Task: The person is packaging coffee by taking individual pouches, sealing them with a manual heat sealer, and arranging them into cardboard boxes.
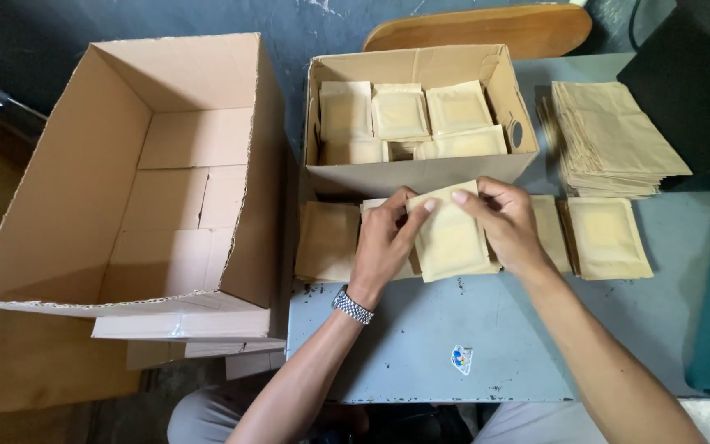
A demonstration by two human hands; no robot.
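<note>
— What is held?
— A flat tan paper packet [451, 237], squarish, tilted slightly, its seams visible.
— Where is it gripped?
— At its top edge, pinched from both sides; the rest hangs below the fingertips.

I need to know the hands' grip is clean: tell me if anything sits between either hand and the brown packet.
Nothing visible does. The left hand and right hand both touch the brown packet directly, fingers on its top edge.

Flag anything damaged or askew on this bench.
The big empty carton at left has a ragged, torn front edge and overhangs the grey table. The packets in the smaller box lie unevenly.
</note>
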